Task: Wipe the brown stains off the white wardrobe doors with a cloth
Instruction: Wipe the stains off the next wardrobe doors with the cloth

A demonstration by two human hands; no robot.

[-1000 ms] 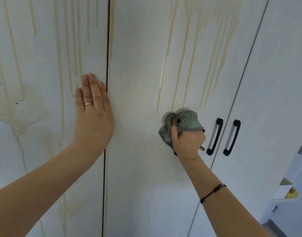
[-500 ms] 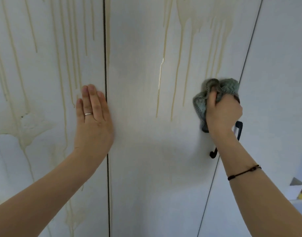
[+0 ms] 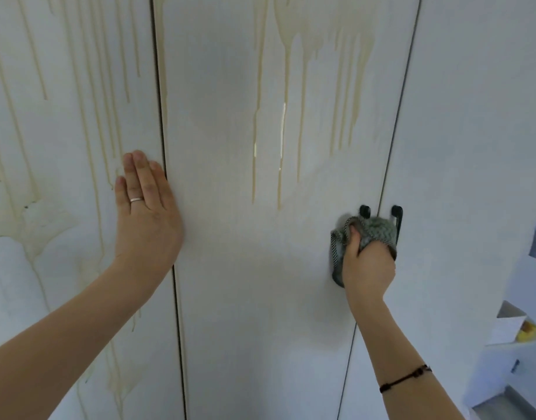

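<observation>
As left hand (image 3: 145, 216) lies flat, right hand (image 3: 368, 265) seemingly presses cloth (image 3: 376, 231).

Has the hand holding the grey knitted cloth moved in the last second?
Yes. The right hand swept the grey knitted cloth rightward onto the black door handles, then slid down them; their tops now show above it.

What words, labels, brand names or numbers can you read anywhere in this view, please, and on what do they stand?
None can be read. The wardrobe doors bear only brown stains; the cloth and black handles show no marking; the white sheet at the far right is too blurred to tell.
</observation>
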